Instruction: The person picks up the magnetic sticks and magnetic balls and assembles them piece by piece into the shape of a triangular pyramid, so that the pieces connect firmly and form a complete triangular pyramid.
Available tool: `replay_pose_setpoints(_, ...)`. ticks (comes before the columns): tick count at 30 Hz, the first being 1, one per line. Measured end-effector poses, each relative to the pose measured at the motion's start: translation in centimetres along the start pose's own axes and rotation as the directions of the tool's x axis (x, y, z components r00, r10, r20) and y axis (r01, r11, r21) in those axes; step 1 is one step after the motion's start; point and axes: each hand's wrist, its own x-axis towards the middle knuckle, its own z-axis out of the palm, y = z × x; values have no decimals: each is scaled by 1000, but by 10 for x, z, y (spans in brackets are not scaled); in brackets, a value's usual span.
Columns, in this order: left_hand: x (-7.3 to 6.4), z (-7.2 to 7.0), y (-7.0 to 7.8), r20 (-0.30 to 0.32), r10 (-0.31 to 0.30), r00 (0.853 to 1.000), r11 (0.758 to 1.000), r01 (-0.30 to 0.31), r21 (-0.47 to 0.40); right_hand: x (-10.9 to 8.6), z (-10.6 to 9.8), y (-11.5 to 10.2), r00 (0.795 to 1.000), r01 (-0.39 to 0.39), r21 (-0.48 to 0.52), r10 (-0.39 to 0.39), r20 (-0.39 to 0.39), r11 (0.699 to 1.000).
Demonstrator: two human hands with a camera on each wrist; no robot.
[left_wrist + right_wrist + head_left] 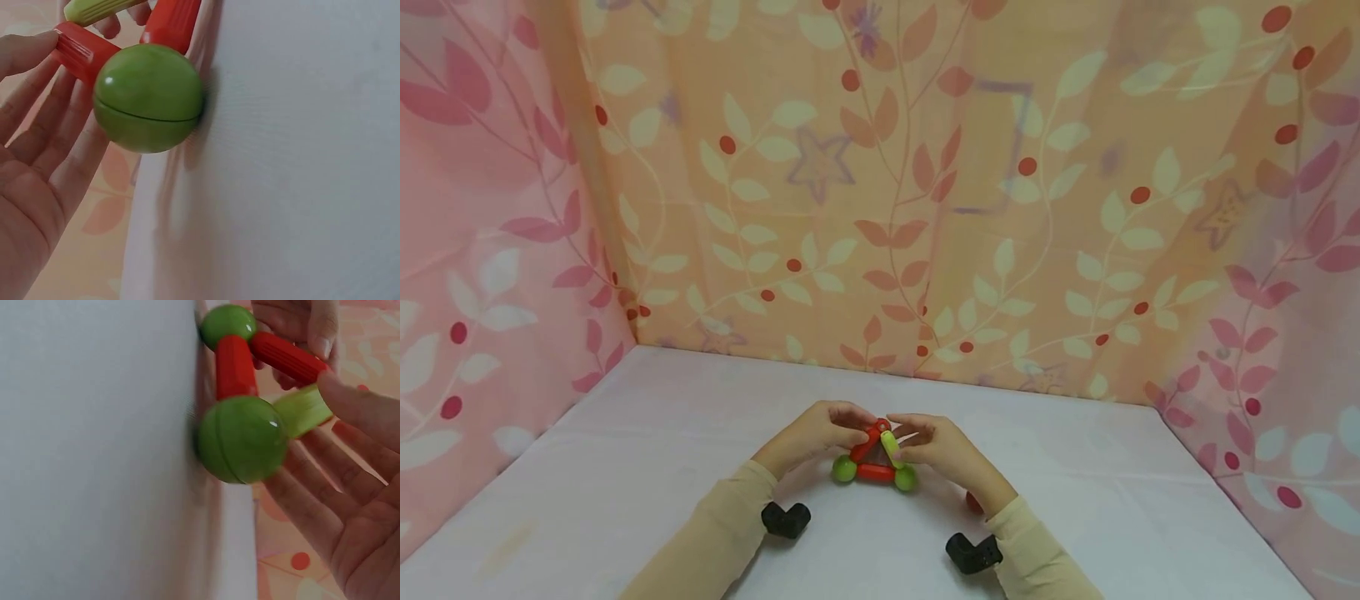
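A triangle of toy magnetic rods and balls stands on the white tabletop between the two hands. Its base is a red rod [876, 472] joining a left green ball [844, 468] and a right green ball [242, 439]. Another red rod [82, 51] slopes up the left side, and a yellow-green rod [303, 411] up the right. At the peak sits a small red ball [883, 425]. My left hand [827, 433] pinches the sloping red rod, thumb in front and fingers behind. Likewise, my right hand [946, 450] pinches the yellow-green rod near its upper end.
A dark red round piece [973, 502] lies partly hidden behind the right wrist. Black wrist camera mounts [786, 520] sit beside each sleeve. Patterned cloth walls [880, 208] enclose the white table [625, 467] at the back and both sides.
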Motion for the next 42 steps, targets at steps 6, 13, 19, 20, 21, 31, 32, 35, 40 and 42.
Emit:
replay_pose_setpoints(6, -9, -7, 0, -93, -57, 994, 998, 59, 17, -11, -20, 1, 997, -53, 27, 55, -51, 998)
replay_pose_setpoints(13, -21, -7, -1, -176, -213, 961, 974, 223, 42, -39, -51, 13, 982, -129, -1, 128, -139, 992)
replay_pose_setpoints(19, -27, -11, -3, -144, -223, 964, 970, 235, 70, -56, -64, 28, 978, -160, 37, 163, -129, 986)
replay_pose_setpoints(20, -28, -12, -3, -130, -218, 967, 971, 228, 70, -58, -65, 30, 975, -173, 40, 177, -136, 984)
replay_pose_setpoints(21, -29, -13, -4, -118, -214, 970, 972, 224, 73, -59, -65, 32, 971, -186, 41, 190, -143, 982)
replay_pose_setpoints(31, -29, -14, -9, -43, -180, 983, 983, 182, 32, -68, -73, 46, 961, -270, 98, 275, -42, 958)
replay_pose_setpoints(32, -28, -13, -9, -35, -173, 984, 985, 173, 23, -69, -74, 46, 960, -274, 94, 279, -36, 957)
replay_pose_setpoints(35, -28, -12, -11, -15, -153, 988, 988, 153, 20, -72, -75, 48, 958, -283, 94, 286, -20, 954)
replay_pose_setpoints(40, -28, -12, -13, -7, -151, 988, 987, 151, 47, -75, -74, 49, 957, -289, 109, 290, 9, 951)
replay_pose_setpoints(42, -27, -12, -13, -4, -155, 988, 987, 155, 43, -75, -74, 49, 957, -288, 118, 288, 23, 950)
